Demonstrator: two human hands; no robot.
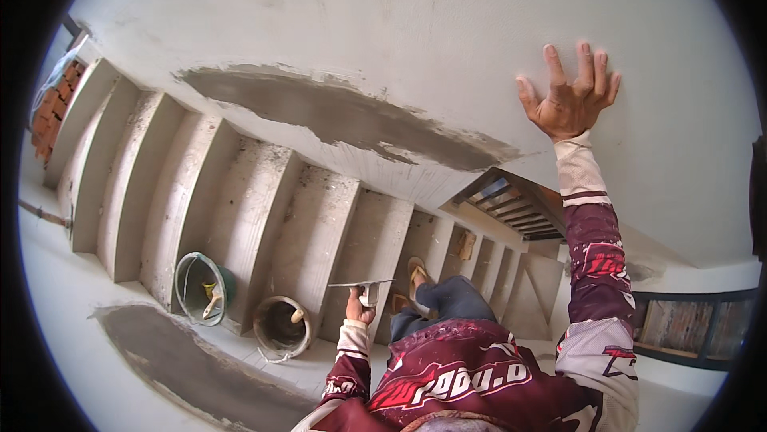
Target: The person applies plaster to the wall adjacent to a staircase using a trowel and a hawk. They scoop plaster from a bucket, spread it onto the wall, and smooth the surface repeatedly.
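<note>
My left hand (359,307) is closed round the handle of a flat plastering trowel (342,283), held low over the stairs with its thin blade seen nearly edge-on. High on the pale wall (447,24), my right hand (569,103) lies with its fingers spread and holds nothing. A long grey patch of wet-looking plaster (319,112) runs along that wall above the steps. To the left of the trowel, a round bucket (270,350) has a tool handle sticking out of it. Beside it a green bucket (228,288) contains a brush (211,307).
Concrete stairs (319,208), specked with debris, stretch across the view under my sandalled feet (417,267). Another grey patch (192,368) marks the lower-left wall. Bricks (54,116) show at far left. A slatted opening (511,204) and a dark-framed window (695,328) are to the right.
</note>
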